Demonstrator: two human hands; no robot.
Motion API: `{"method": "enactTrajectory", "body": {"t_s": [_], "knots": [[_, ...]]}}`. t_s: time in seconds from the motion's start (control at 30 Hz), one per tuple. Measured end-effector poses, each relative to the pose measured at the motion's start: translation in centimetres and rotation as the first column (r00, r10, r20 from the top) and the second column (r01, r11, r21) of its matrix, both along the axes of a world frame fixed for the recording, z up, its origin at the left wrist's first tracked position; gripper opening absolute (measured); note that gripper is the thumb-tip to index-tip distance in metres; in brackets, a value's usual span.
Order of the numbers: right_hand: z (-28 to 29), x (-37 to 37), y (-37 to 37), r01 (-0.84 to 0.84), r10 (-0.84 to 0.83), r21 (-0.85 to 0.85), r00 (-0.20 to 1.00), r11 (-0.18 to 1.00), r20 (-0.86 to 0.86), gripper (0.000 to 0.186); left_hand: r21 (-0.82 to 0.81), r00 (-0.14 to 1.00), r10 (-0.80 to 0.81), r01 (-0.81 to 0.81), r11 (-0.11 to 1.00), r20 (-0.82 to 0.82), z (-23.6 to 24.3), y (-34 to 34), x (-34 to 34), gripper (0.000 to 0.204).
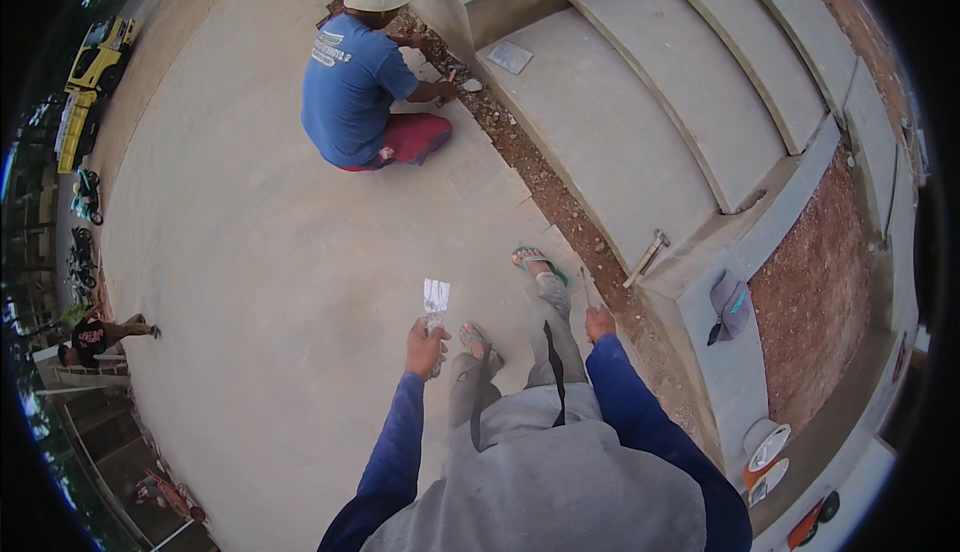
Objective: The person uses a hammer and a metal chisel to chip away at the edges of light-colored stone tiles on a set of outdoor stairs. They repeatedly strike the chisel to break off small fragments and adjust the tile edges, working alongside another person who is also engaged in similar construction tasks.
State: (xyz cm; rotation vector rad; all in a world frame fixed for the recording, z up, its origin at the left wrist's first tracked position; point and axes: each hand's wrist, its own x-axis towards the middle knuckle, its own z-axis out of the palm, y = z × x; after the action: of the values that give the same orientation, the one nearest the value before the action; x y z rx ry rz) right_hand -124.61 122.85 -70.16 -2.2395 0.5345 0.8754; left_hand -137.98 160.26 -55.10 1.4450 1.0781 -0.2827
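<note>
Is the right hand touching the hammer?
Apart. The head view shows brown dirt in the gap between the right hand and the near end of the hammer.

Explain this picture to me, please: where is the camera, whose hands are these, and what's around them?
There is no machine at work here: a person wears a camera on their head, looking down, and its wide lens bends straight edges. The left hand holds what looks like a shiny scraper; the right hand holds a thin tool, too small to name. To the right, a hammer and a cap lie by concrete steps. Ahead, a co-worker crouches beside a strip of soil.
</note>
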Motion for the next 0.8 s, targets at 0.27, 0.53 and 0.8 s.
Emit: {"method": "enactTrajectory", "body": {"t_s": [0.27, 0.53, 0.8], "knots": [[2.2, -23.4, -10.6, 0.196, -0.253, -0.472, 0.966, 0.86, -0.059, 0.032, -0.063, 0.903, -0.427, 0.423, 0.904, -0.051, -1.9, -2.3, -2.8, 0.028], [-1.2, -31.2, -20.5, 0.103, -0.163, -0.433, 0.981, 0.896, -0.105, 0.031, 0.075, 0.764, -0.644, 0.645, 0.761, -0.038, -9.0, -14.5, -2.3, 0.031], [-26.2, -19.3, -32.4, -0.068, 0.074, -0.46, 0.997, 0.886, -0.005, 0.032, 0.21, 0.659, -0.752, 0.732, 0.647, 0.021, -39.3, -29.9, -0.7, 0.034]]}}
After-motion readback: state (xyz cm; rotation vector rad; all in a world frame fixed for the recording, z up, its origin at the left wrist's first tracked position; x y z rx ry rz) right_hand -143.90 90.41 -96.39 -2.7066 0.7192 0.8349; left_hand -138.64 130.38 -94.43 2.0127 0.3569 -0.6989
